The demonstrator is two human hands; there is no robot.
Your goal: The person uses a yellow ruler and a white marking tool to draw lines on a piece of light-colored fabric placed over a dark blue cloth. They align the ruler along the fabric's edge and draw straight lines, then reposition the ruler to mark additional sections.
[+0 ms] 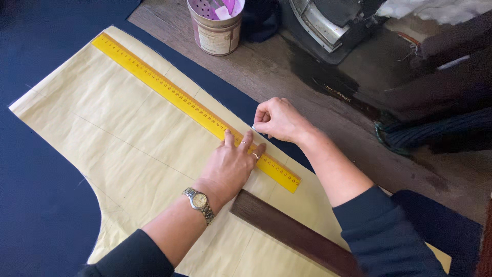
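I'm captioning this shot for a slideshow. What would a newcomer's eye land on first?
The bright yellow ruler lies diagonally on a cream paper pattern spread over dark blue fabric. The left hand presses the ruler flat, while the right hand pinches something small at its far edge.

A round tin can (216,32) stands at the far edge of the wooden bench (287,77), with some pink and white small things inside it. Just to its right lies a dark machine with a metal part (320,23). Further right there is white fabric (435,9) and a dark folded cloth (435,134). A dark brown wooden bar (294,236) lies near the front edge.
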